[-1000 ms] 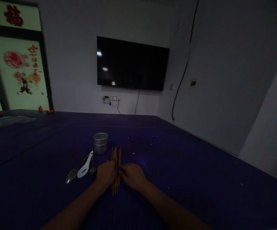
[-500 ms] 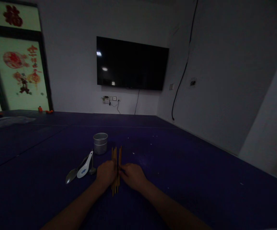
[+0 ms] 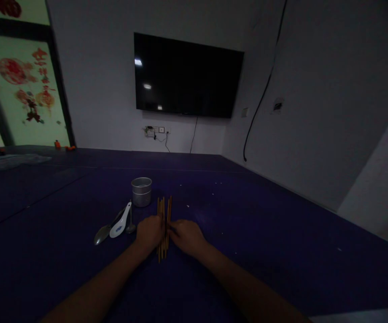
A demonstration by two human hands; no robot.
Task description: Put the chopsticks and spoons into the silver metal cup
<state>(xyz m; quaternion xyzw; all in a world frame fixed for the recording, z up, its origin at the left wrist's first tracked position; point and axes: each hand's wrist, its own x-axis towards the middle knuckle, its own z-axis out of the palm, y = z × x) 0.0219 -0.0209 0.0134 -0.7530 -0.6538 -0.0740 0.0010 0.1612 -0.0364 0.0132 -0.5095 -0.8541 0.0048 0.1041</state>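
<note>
Television: mounted at 12 o'clock on the wall, spots of light reflected in it.
Sockets: set beneath, towards 10 o'clock.
Cable: hung between 1 and 2 o'clock.
Door: decorated in red, at 10 o'clock.
Sheet: crumpled, at 9 o'clock.

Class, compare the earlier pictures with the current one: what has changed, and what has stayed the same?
Only the view shifted: the scene sits higher in the picture, as if the camera tipped down. Nothing was newly grasped or released. The left hand and right hand stay on the slim brown wooden chopsticks; the round silver metal cup and white ceramic spoon stay put.
</note>
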